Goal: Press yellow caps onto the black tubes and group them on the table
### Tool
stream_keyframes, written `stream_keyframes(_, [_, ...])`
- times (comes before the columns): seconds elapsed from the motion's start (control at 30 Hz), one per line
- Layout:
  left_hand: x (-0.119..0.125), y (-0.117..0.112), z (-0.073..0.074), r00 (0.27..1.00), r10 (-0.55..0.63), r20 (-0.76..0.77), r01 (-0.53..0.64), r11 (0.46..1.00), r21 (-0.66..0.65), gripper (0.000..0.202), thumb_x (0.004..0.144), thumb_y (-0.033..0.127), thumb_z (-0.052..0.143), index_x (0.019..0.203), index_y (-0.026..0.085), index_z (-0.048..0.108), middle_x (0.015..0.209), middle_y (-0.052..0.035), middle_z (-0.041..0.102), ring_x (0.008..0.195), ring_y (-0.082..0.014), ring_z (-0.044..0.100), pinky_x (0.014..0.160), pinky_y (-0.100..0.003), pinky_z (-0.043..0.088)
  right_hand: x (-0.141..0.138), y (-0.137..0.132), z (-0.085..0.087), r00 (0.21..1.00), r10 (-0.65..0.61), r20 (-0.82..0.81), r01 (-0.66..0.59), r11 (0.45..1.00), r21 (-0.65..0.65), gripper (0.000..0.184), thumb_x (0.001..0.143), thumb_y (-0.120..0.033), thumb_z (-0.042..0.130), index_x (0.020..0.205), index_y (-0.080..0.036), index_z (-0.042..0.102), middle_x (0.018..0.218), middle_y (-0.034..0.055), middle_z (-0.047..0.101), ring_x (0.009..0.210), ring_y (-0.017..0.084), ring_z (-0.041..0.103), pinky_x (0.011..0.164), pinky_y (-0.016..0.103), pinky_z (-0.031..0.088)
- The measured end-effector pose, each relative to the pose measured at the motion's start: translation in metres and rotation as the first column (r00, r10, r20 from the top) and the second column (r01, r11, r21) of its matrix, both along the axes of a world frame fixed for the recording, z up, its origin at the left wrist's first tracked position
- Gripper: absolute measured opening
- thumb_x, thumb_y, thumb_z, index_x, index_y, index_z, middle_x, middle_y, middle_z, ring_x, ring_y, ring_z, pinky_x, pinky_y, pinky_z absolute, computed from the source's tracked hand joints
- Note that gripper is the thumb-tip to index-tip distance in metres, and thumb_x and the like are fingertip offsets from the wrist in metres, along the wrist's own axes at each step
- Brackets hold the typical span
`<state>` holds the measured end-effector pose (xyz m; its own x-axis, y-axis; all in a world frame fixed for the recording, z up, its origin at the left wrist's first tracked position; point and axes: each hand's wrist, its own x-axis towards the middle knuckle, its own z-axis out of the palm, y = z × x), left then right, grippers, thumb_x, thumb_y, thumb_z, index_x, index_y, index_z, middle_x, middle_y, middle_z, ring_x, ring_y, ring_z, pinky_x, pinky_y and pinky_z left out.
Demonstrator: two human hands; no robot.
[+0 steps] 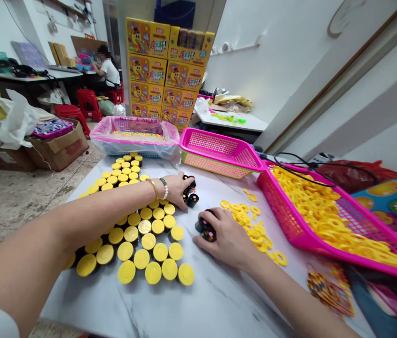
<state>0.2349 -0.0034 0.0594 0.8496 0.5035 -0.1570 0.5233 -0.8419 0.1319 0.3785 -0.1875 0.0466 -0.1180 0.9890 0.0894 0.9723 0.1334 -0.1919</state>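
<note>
My left hand [177,190], with bead bracelets on the wrist, is curled around a few small black cups [190,192] on the marble table [215,295]. My right hand [228,237] is cupped over two more black cups [205,229], fingers closed on them. To the left, many black cups capped with yellow lids [142,234] stand in rows. Loose yellow rings [251,225] lie scattered just right of my right hand.
A tilted pink basket [290,225] full of yellow rings sits at right. An empty pink basket [219,150] and a plastic-lined bin [135,136] stand at the far table edge. Stacked yellow cartons [163,70] rise behind. A person [106,70] sits far back left.
</note>
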Motion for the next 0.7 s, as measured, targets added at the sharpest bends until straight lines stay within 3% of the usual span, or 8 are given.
stream_keyframes(0.23, [0.0,0.001,-0.002,0.999,-0.015,0.029,0.015,1.0,-0.002,0.116,0.053,0.073,0.07,0.147,0.019,0.028,0.129,-0.0184,0.045,0.103,-0.035,0.062,0.088,-0.04,0.05,-0.015,-0.05,0.004,0.997,0.045,-0.056,-0.05,0.994,-0.093,0.047,0.071,-0.044,0.071,0.113,-0.026,0.062,0.119,0.0126,0.056,0.103,0.029,0.055,0.081,0.043,0.052])
stream_keyframes(0.4, [-0.001,0.0,-0.001,1.0,-0.014,0.02,0.014,1.0,0.005,0.115,0.054,0.073,0.07,0.146,0.019,0.028,0.129,-0.0181,0.045,0.105,-0.0346,0.061,0.089,-0.039,0.05,-0.011,-0.064,0.0,0.996,0.077,-0.043,-0.079,0.995,-0.068,0.084,0.06,-0.058,0.078,0.136,-0.032,0.052,0.143,0.0145,0.045,0.12,0.038,0.051,0.094,0.054,0.048])
stream_keyframes(0.5, [-0.001,0.0,-0.001,1.0,-0.009,0.015,0.009,1.0,0.003,0.115,0.053,0.072,0.07,0.146,0.02,0.028,0.129,-0.0179,0.045,0.106,-0.0346,0.061,0.089,-0.039,0.049,-0.006,-0.065,0.001,0.995,0.101,-0.021,-0.102,0.994,-0.044,0.099,0.056,-0.069,0.076,0.143,-0.033,0.045,0.146,0.0151,0.043,0.123,0.041,0.05,0.095,0.057,0.047])
stream_keyframes(0.6, [-0.001,-0.001,0.0,1.0,-0.004,0.02,0.004,1.0,0.002,0.115,0.053,0.073,0.07,0.146,0.02,0.028,0.128,-0.0177,0.045,0.106,-0.0346,0.061,0.087,-0.039,0.05,-0.002,-0.058,0.011,0.989,0.142,-0.026,-0.141,0.989,0.049,0.092,0.061,-0.073,0.071,0.14,-0.03,0.05,0.145,0.0158,0.045,0.125,0.04,0.049,0.097,0.058,0.046])
stream_keyframes(0.7, [-0.002,-0.001,0.0,0.999,0.005,0.036,-0.005,1.0,0.002,0.113,0.054,0.073,0.07,0.146,0.021,0.029,0.126,-0.0164,0.047,0.102,-0.0334,0.062,0.086,-0.038,0.05,0.003,-0.036,0.023,0.984,0.151,-0.092,-0.136,0.979,0.155,0.065,0.076,-0.059,0.067,0.131,-0.025,0.056,0.143,0.0154,0.047,0.127,0.035,0.049,0.101,0.053,0.045])
